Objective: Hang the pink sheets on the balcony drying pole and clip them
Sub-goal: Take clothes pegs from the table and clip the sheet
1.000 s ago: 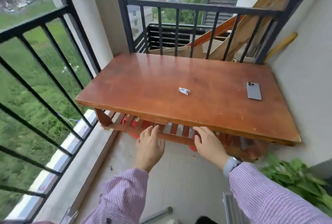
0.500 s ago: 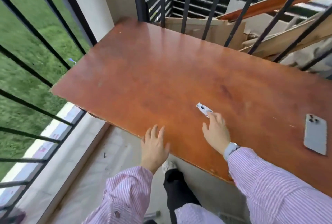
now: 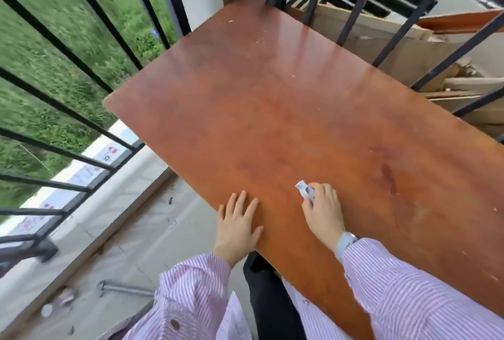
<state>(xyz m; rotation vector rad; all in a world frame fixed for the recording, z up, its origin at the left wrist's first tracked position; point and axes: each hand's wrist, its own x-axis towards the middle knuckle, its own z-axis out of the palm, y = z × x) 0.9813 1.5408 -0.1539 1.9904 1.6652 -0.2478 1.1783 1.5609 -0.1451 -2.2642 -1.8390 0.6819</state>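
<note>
The table (image 3: 286, 110) carries only a clip (image 3: 305, 189), pinched at its near end by the right hand (image 3: 324, 210) fingers (image 3: 313, 197), while the left hand (image 3: 237, 226) lies flat, fingers straight, holding nothing. The clip looks light, stiff and springy, best squeezed by its tail. Sheets and pole are out of view, and the fingers hide half the clip.

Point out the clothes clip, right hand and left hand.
clothes clip (image 3: 302, 188), head view, white end showing past the fingers.
right hand (image 3: 324, 210), head view, back of hand.
left hand (image 3: 236, 223), head view, back of hand.
</note>
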